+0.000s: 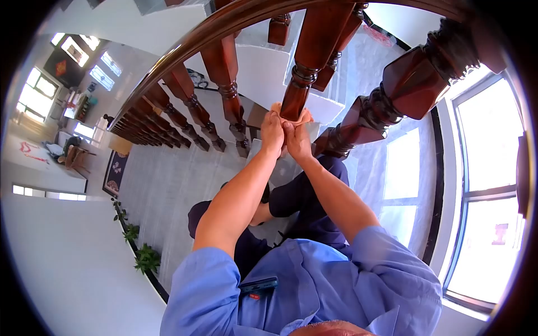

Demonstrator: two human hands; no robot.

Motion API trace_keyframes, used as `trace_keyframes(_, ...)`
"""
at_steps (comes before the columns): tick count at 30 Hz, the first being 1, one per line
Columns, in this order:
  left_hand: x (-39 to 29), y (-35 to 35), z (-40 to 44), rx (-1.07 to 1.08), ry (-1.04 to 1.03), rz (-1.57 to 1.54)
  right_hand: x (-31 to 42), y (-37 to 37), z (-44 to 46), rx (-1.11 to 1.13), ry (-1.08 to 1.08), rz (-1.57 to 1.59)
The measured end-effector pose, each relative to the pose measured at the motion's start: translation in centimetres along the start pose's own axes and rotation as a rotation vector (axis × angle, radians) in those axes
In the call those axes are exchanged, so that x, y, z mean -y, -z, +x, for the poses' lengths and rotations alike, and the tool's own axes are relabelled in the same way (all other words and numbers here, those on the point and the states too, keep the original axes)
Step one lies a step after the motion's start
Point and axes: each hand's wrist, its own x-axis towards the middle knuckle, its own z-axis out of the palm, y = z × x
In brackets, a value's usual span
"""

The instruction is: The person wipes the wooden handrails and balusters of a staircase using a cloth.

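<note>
A dark red-brown wooden baluster (317,42) stands before me, its turned lower part between my hands. An orange-pink cloth (305,116) is wrapped round that lower part. My left hand (272,132) grips the cloth on the left side, fingers closed. On the right side, my right hand (297,140) is closed on the same cloth, close beside the left. The hands hide the baluster's foot and most of the cloth.
A thick carved newel post (414,78) leans into view at right, near a bright window (485,185). More balusters (227,89) run left under the curved handrail (193,42). White stairs (260,73) rise behind. Green plants (147,259) line the left wall. A phone (259,284) sticks out of my shirt pocket.
</note>
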Motion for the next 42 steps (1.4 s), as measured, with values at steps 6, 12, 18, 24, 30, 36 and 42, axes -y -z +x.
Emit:
trace_keyframes(6,-1.4,-4.3,-3.9,-0.494,-0.369,0.359,6.4,1.8,-2.0,-0.253,-0.146,-0.241)
trace_keyframes(12,-10.8,-9.6,-5.6,-0.266,-0.630,0.382,13.6,3.8,2.3,-0.445,0.227,-0.098)
trace_keyframes(18,-11.9,-13.3,-6.8,-0.008,-0.721,0.192,15.8,6.4,12.0,-0.088,-0.125,0.772)
trace_keyframes(24,-11.5,-14.7,-5.5,-0.026,-1.132,0.423,17.2,6.3,12.9,-0.093,-0.092,0.358)
trace_keyframes(30,-14.1,-13.4,-3.4,0.219,-0.586,0.004,17.4,4.4,8.8,-0.189,0.118,0.482)
trace_keyframes(36,-17.3,-15.9,-5.3,0.093,-0.722,0.038,18.9,5.9,12.3,-0.130,0.671,0.278)
trace_keyframes(42,-18.9,-16.8,-4.0,0.442,-0.941,0.099,22.5,9.3,18.0,-0.209,0.429,0.287)
